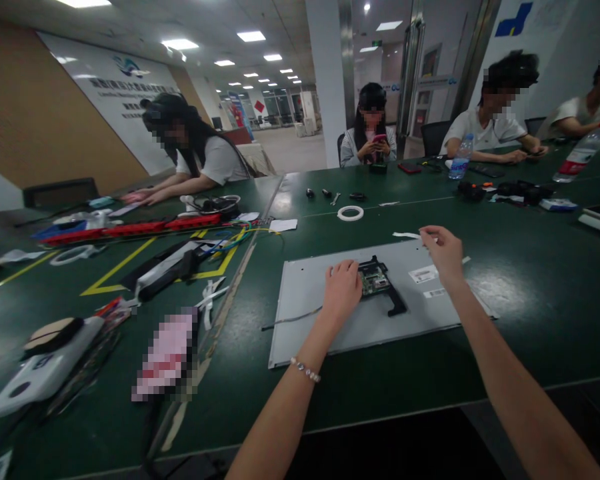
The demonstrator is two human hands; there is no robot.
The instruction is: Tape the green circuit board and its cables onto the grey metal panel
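A flat grey panel (300, 287) lies on the green table, with white labels on its right part. On it rests a green circuit board (375, 280) in a black bracket (396, 300). My left hand (343, 290) is closed at the board's left edge, its fingertips partly hidden. A thin cable (295, 319) runs leftward from under that hand across the panel. Above the panel's far right part, my right hand (444, 255) pinches the end of a white tape strip (405, 235), which extends to the left.
Beyond the panel lie a white tape roll (351, 213), a small wrench (335, 199) and several small dark parts. Red strips (140, 229), cables and a white device (45, 367) occupy the left. Bottles (461, 159) stand at the right; several people sit around the table.
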